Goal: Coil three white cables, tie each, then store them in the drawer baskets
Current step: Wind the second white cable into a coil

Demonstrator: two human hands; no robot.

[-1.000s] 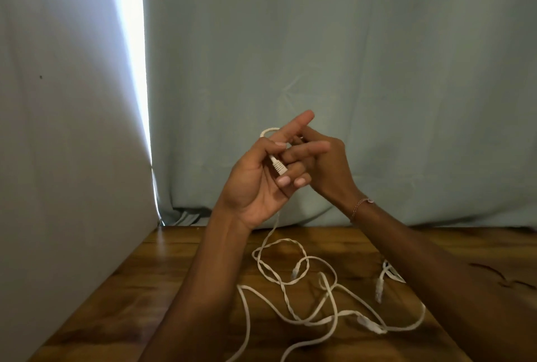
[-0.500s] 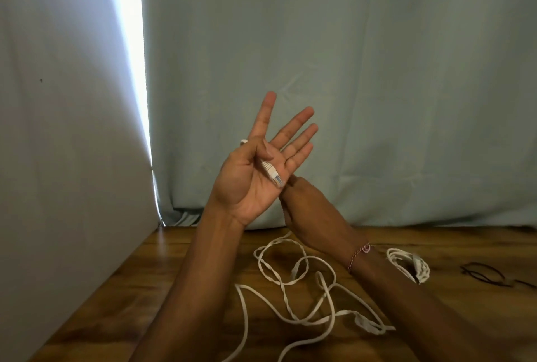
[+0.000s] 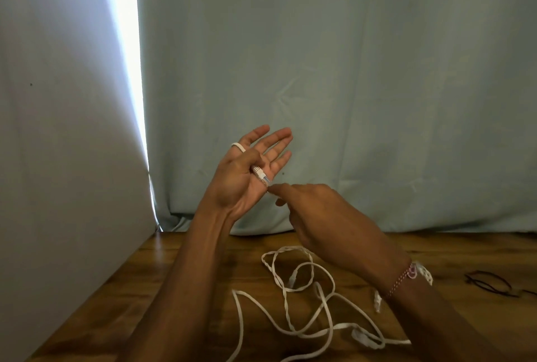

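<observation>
A pale blue-green fabric curtain (image 3: 348,85) hangs across the back from 11 to 3 o'clock, creased and bunched at its hem. At 9 o'clock stands a plain grey-white wall panel (image 3: 58,129). Between them a bright vertical strip of daylight (image 3: 128,42) shows. A glossy brown wooden tabletop (image 3: 162,289) spans 5 to 8 o'clock.

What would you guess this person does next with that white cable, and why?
Probably the right hand takes a stretch of white cable and wraps it round the left hand. The left thumb pins the plug against the palm, while most of the cable lies loose on the table.
</observation>
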